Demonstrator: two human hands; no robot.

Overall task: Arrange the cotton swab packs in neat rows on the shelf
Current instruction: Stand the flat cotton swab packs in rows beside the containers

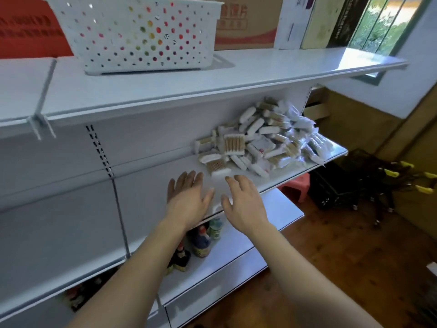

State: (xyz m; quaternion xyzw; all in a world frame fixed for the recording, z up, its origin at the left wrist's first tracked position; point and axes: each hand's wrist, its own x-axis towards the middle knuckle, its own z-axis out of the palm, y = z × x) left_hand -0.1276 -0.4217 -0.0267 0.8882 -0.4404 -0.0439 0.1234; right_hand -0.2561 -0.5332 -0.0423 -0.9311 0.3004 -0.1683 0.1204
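Observation:
A loose heap of cotton swab packs (264,138), clear bags of wooden-stemmed swabs with white tips, lies on the right half of the white middle shelf (153,183). One pack (218,168) sits at the pile's near left corner. My left hand (188,197) hovers over the shelf's front part, fingers straight and spread, holding nothing. My right hand (243,202) is beside it with fingers relaxed, its fingertips just short of that near pack. Both hands are apart from the pile.
A white perforated basket (137,34) and cardboard boxes (246,22) stand on the top shelf. Bottles (201,242) stand on the lower shelf under my hands. A pink stool (296,187) and a black cart (350,183) are on the wooden floor to the right.

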